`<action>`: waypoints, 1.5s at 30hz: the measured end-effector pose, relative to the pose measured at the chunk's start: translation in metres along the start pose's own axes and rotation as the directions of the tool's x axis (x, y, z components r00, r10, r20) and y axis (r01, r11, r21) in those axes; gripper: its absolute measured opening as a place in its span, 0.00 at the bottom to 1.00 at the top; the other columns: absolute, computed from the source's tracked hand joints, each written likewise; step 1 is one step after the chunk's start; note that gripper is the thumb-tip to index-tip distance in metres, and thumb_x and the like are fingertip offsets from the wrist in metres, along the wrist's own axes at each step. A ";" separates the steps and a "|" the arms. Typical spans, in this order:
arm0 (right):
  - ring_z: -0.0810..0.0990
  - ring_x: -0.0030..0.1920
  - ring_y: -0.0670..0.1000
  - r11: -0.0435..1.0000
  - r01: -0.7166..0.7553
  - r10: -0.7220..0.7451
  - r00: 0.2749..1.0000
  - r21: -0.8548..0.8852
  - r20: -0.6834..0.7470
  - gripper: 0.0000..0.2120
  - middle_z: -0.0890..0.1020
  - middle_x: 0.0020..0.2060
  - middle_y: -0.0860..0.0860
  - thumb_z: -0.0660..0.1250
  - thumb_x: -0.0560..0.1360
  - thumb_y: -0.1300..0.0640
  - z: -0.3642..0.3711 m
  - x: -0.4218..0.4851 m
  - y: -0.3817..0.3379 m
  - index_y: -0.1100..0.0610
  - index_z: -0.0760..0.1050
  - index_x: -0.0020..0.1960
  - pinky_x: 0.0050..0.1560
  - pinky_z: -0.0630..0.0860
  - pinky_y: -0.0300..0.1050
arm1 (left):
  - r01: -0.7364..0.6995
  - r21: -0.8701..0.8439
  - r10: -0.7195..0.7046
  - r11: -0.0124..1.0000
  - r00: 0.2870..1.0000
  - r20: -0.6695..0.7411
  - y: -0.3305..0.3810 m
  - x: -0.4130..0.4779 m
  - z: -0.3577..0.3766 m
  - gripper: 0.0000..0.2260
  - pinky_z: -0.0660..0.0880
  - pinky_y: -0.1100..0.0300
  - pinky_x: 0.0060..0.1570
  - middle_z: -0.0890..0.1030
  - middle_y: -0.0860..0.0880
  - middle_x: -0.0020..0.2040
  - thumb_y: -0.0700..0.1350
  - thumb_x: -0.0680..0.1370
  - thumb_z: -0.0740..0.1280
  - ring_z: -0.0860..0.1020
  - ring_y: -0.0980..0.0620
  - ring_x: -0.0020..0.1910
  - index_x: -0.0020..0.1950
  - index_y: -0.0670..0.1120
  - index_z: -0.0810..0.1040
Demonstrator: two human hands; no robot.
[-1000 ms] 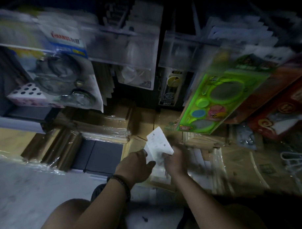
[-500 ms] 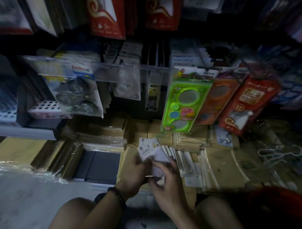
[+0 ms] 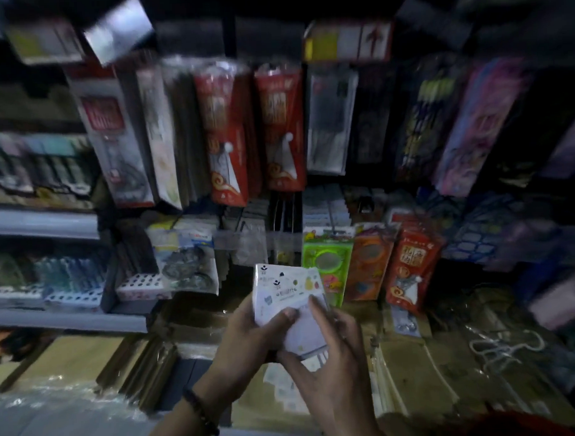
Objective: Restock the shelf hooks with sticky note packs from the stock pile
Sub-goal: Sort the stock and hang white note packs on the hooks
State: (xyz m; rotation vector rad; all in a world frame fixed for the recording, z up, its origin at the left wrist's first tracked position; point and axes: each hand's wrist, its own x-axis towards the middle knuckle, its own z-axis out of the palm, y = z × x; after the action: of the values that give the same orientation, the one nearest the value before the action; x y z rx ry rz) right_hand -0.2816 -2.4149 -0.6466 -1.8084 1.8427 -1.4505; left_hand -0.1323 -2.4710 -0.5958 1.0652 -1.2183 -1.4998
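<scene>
A small stack of white sticky note packs (image 3: 287, 289) with small printed pictures is held up in front of the lower shelf. My left hand (image 3: 248, 336) grips the stack from the left, thumb across its front. My right hand (image 3: 330, 356) holds the stack's lower right side, fingers curled round it. More white packs (image 3: 285, 384) of the stock pile lie below my hands on brown boxes. Hooks with hanging packets fill the shelf (image 3: 273, 218) behind; the hook tips are hard to make out in the dim, blurred view.
Red packets (image 3: 224, 135) hang on the upper row. A green toy pack (image 3: 327, 265), an orange pack (image 3: 369, 264) and a red pack (image 3: 411, 262) hang just right of the stack. Shrink-wrapped brown boxes (image 3: 144, 366) and a white wire hanger (image 3: 502, 347) lie on the floor.
My view has tilted up from the floor pile to the hanging rows. Both hands have lifted the packs higher, toward the lower hooks.
</scene>
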 end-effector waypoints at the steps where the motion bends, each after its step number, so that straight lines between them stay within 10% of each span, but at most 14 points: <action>1: 0.69 0.73 0.44 1.000 0.024 -0.024 1.000 -0.018 -0.002 0.45 0.64 0.71 0.36 0.78 0.67 0.34 -0.010 0.010 -0.010 0.33 0.64 0.80 0.66 0.78 0.46 | -0.043 0.029 0.043 0.999 0.999 0.010 0.019 0.000 0.004 0.16 0.84 0.35 0.53 0.87 0.42 0.61 0.39 0.80 0.74 0.87 0.39 0.58 0.68 0.45 0.80; 6: 0.66 0.69 0.38 0.989 0.126 -0.131 0.989 -0.076 -0.064 0.42 0.64 0.69 0.35 0.80 0.71 0.43 -0.065 0.070 -0.064 0.34 0.64 0.80 0.63 0.68 0.28 | -0.235 0.088 0.228 0.968 0.970 0.090 0.116 0.001 0.025 0.17 0.85 0.48 0.56 0.87 0.48 0.62 0.40 0.81 0.73 0.87 0.47 0.60 0.69 0.48 0.79; 10: 0.68 0.69 0.42 0.975 0.195 -0.203 0.977 -0.104 -0.069 0.42 0.63 0.70 0.36 0.78 0.74 0.41 -0.107 0.118 -0.107 0.35 0.61 0.82 0.67 0.75 0.38 | -0.344 0.080 0.334 0.936 0.935 0.118 0.186 0.002 0.037 0.13 0.86 0.51 0.48 0.88 0.51 0.60 0.42 0.84 0.68 0.87 0.48 0.57 0.68 0.51 0.78; 14: 0.70 0.61 0.38 0.961 0.254 -0.263 0.962 -0.110 -0.074 0.40 0.64 0.67 0.35 0.76 0.74 0.38 -0.141 0.163 -0.143 0.36 0.62 0.81 0.54 0.72 0.26 | -0.404 0.102 0.383 0.909 0.907 0.175 0.245 0.007 0.042 0.15 0.86 0.47 0.46 0.87 0.47 0.62 0.42 0.84 0.68 0.87 0.43 0.58 0.71 0.49 0.76; 24: 0.74 0.60 0.44 0.912 0.362 -0.400 0.890 -0.194 -0.219 0.42 0.67 0.62 0.38 0.67 0.67 0.32 -0.187 0.256 -0.207 0.40 0.66 0.80 0.54 0.81 0.42 | -0.598 0.149 0.575 0.788 0.800 0.170 0.354 0.024 0.049 0.14 0.82 0.41 0.61 0.86 0.47 0.63 0.42 0.85 0.66 0.85 0.45 0.62 0.71 0.47 0.78; 45: 0.77 0.53 0.53 0.914 0.172 -0.322 0.857 -0.367 -0.401 0.42 0.65 0.59 0.48 0.70 0.70 0.34 -0.209 0.369 -0.274 0.40 0.61 0.81 0.44 0.79 0.45 | -0.680 0.284 0.710 0.676 0.704 -0.003 0.413 0.052 0.037 0.06 0.83 0.64 0.40 0.83 0.54 0.57 0.44 0.85 0.65 0.84 0.58 0.53 0.60 0.53 0.78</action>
State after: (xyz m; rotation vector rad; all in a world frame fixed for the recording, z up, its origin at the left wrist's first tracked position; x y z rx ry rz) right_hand -0.3365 -2.5634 -0.1673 -2.0559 2.2402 -1.9017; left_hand -0.1290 -2.5587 -0.1875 0.6911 -1.5421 -0.6765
